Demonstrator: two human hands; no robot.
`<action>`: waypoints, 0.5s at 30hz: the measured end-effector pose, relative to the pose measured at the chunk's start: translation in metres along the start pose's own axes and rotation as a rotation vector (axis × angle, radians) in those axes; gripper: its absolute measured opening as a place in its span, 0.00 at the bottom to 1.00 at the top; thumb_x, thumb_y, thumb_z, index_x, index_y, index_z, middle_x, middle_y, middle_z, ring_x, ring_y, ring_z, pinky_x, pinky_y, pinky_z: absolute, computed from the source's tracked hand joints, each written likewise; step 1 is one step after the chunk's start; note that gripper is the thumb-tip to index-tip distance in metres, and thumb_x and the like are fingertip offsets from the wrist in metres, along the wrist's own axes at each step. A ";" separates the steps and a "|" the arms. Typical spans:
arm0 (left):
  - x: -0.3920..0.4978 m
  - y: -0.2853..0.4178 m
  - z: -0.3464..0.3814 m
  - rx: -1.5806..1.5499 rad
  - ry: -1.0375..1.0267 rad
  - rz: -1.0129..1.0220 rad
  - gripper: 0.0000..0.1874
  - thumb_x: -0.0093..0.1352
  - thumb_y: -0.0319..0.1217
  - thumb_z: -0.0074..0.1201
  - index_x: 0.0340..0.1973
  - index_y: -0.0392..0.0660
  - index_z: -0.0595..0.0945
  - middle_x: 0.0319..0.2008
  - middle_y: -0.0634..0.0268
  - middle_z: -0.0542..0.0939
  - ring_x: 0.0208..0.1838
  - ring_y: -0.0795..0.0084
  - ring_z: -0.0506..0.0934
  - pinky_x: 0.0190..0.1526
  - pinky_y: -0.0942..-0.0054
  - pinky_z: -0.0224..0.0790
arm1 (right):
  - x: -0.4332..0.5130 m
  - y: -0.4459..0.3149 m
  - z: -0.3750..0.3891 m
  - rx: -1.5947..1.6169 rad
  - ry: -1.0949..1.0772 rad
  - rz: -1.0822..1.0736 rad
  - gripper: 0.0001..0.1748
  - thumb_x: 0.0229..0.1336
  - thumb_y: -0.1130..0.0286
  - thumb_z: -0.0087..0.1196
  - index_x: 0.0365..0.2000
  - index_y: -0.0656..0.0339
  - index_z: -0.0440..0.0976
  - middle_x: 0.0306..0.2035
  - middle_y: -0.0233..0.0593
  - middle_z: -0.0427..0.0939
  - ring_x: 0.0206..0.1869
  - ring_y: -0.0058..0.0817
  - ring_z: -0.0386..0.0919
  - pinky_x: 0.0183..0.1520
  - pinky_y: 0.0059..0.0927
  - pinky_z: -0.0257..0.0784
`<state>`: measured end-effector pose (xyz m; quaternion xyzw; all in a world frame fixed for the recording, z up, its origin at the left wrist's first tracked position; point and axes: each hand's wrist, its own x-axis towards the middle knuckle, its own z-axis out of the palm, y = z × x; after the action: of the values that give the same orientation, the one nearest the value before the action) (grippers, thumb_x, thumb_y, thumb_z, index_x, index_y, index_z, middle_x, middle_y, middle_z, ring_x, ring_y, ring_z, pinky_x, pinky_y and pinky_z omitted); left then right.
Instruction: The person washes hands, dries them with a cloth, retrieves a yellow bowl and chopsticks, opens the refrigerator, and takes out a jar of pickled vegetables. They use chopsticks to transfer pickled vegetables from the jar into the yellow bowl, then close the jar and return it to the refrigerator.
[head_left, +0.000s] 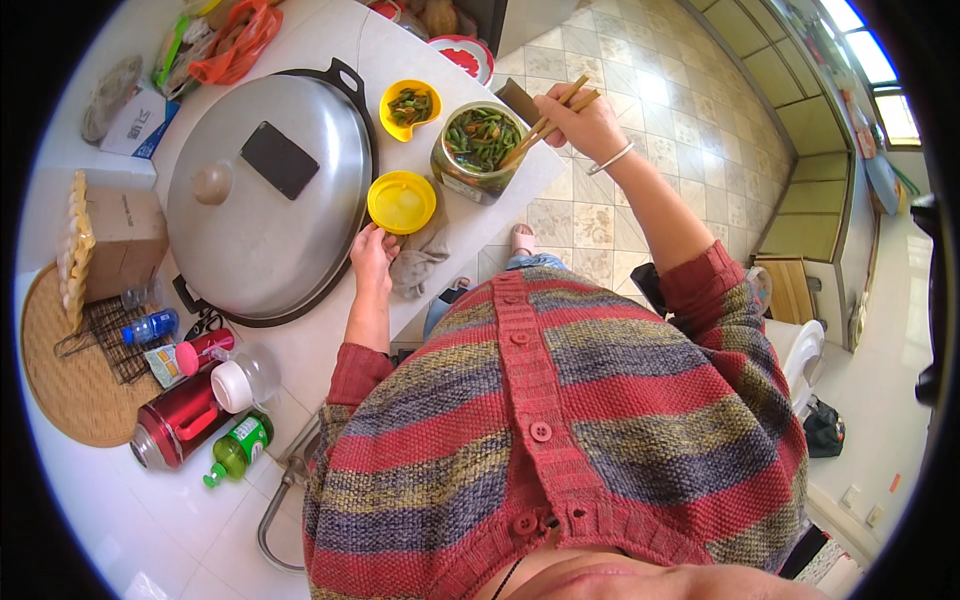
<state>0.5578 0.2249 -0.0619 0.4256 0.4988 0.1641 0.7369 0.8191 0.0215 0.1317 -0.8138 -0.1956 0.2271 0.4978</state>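
Note:
My right hand (581, 116) grips a pair of wooden chopsticks (551, 129), with their lower ends inside a wide glass jar (469, 184). Green vegetable pieces in dark liquid (480, 139) fill the jar, which stands near the counter edge. At the near rim of a round yellow plastic lid (403, 201), my left hand (373, 259) has its fingers closed on the edge. Beyond the lid sits a small yellow bowl (400, 129) with a pouring lip, holding some of the same green vegetables. A grey-brown cloth (416, 270) lies beside my left hand.
A large lidded wok (300, 247) takes up the counter's left, with a black phone (280, 160) on its lid. A red thermos (180, 420), a green pump bottle (240, 446) and a woven tray (52, 382) lie nearer. An orange plastic bag (238, 45) is at the back.

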 end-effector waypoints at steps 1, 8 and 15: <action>0.001 0.000 0.000 -0.002 0.010 0.003 0.17 0.66 0.30 0.46 0.50 0.39 0.70 0.34 0.67 0.74 0.33 0.78 0.73 0.32 0.77 0.69 | 0.002 0.000 -0.001 0.029 -0.020 -0.076 0.13 0.55 0.61 0.54 0.27 0.63 0.75 0.17 0.33 0.75 0.16 0.15 0.73 0.19 0.16 0.69; 0.004 -0.002 -0.002 -0.027 -0.001 -0.001 0.17 0.66 0.30 0.46 0.50 0.39 0.70 0.35 0.67 0.75 0.33 0.78 0.73 0.31 0.78 0.69 | 0.005 0.001 -0.026 0.022 0.061 -0.104 0.13 0.55 0.62 0.54 0.27 0.64 0.75 0.17 0.32 0.76 0.17 0.15 0.73 0.20 0.16 0.70; 0.005 0.001 0.008 0.019 0.047 0.008 0.15 0.66 0.30 0.45 0.48 0.40 0.72 0.33 0.68 0.75 0.31 0.80 0.72 0.31 0.79 0.68 | 0.016 0.012 -0.047 0.182 0.019 -0.183 0.14 0.56 0.64 0.54 0.25 0.65 0.73 0.18 0.35 0.74 0.18 0.18 0.73 0.21 0.18 0.70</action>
<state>0.5677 0.2251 -0.0632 0.4306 0.5159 0.1721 0.7203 0.8601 -0.0087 0.1366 -0.7461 -0.2427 0.1897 0.5903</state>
